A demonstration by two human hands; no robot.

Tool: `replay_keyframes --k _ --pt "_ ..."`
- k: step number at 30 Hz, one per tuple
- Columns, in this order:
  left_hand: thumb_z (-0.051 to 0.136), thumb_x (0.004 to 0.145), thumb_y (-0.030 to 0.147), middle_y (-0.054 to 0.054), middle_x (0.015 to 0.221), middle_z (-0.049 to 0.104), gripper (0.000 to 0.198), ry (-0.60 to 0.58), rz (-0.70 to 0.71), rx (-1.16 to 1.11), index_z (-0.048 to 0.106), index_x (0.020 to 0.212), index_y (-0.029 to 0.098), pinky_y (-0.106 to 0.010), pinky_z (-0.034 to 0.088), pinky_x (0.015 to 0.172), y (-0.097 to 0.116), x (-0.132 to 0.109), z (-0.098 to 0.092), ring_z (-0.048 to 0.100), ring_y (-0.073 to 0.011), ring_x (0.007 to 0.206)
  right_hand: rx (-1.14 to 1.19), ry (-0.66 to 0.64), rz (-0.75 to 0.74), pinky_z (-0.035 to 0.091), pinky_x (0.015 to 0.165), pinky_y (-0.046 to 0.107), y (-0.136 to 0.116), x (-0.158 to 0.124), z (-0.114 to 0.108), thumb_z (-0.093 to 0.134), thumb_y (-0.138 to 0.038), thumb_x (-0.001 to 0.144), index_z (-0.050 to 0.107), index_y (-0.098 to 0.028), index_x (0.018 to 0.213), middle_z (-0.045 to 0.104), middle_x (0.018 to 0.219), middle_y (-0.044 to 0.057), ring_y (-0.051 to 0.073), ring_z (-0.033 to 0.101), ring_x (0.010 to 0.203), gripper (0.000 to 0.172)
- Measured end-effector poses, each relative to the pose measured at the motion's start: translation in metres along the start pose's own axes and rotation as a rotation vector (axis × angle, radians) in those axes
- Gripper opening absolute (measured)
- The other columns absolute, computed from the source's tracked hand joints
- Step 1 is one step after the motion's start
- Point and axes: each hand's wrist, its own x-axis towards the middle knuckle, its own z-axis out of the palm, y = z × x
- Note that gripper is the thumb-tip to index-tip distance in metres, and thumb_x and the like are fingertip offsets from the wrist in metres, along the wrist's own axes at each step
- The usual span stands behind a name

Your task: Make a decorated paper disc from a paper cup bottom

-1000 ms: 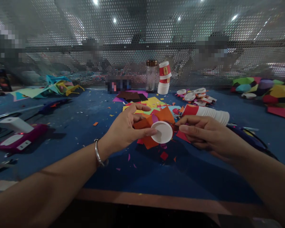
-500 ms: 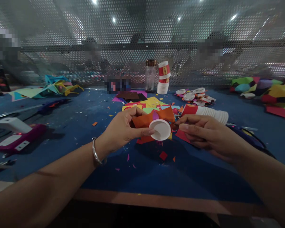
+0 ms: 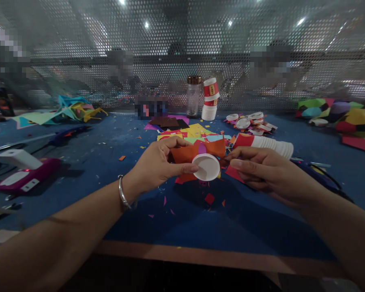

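Note:
Between my hands is a paper craft piece: a round white paper-cup bottom with orange paper behind it and a small purple strip at its top. My left hand grips it, thumb on the disc's left rim and the other fingers behind the orange paper. My right hand is closed in a pinch at the orange paper's right edge. What lies between those fingertips is too dark and small to be sure of. Coloured paper sheets lie behind the piece.
Stacked paper cups lie on their side behind my right hand; another cup stack stands beside a glass bottle. Cut cup rings are piled at right. A purple power strip and glue gun are left.
Hardly anything differs. The whole view has shifted slightly, and both hands keep their hold around the orange paper piece.

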Motion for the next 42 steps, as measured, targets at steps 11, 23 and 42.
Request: replay_keyframes --k 11,23,42 --pt "0.094 0.066 0.029 0.003 0.082 0.076 0.061 -0.008 0.043 -0.101 0.058 0.114 0.02 -0.026 0.059 0.069 0.0012 -0.0003 0.0017 0.075 -0.0166 0.075 -0.018 -0.005 -0.017 0.006 0.037 0.017 -0.0027 -0.0019 0.0023 0.092 -0.064 0.065 0.063 -0.017 0.087 0.033 0.052 -0.013 0.001 0.016 0.043 0.059" --pt "0.093 0.067 0.026 -0.002 0.098 0.078 0.081 0.001 0.027 -0.131 0.045 0.132 0.022 -0.03 0.061 0.075 0.0029 -0.0015 0.0035 0.077 -0.0204 0.085 -0.043 -0.045 -0.05 0.005 0.037 0.02 0.0 -0.0028 -0.0001 0.086 -0.059 0.078 0.063 -0.018 0.089 0.031 0.053 -0.013 0.002 0.014 0.043 0.048" --pt "0.095 0.07 0.033 -0.006 0.106 0.078 0.084 -0.005 0.096 -0.051 0.045 0.136 0.022 -0.031 0.062 0.077 0.0006 -0.0018 -0.0019 0.077 -0.0236 0.093 -0.028 -0.024 -0.017 0.005 0.038 0.019 -0.0012 -0.003 0.0002 0.089 -0.061 0.073 0.062 -0.018 0.084 0.032 0.054 -0.012 0.002 0.014 0.045 0.052"
